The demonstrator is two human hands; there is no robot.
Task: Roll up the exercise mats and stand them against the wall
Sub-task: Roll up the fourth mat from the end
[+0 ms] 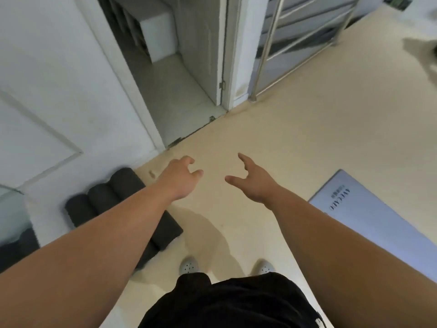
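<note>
A smooth, cream-coloured floor (295, 143) fills most of the view, meeting a white panelled wall (47, 91) on the left and an open doorway (175, 91) with pale tiles beyond it. Right of the doorway stands a brushed-metal rack (298, 43) with slanted shelves. The person stands upright, black shorts (231, 301) and two grey perforated shoes (189, 266) showing at the bottom edge.

Both bare arms reach forward over the bare floor. The left hand (182, 178) has its fingers loosely curled and spread, gripping nothing. The right hand (253, 183) is wide open, thumb and fingers splayed, also empty. The two hands are near each other but apart.

Three dark grey rolled exercise mats (106, 192), matte and foam-like, lie side by side against the foot of the wall at lower left, touching one another, partly hidden under the left forearm. A flat lavender mat (369, 216) with dark printed lettering lies unrolled on the floor at the right, well apart from the rolls.
</note>
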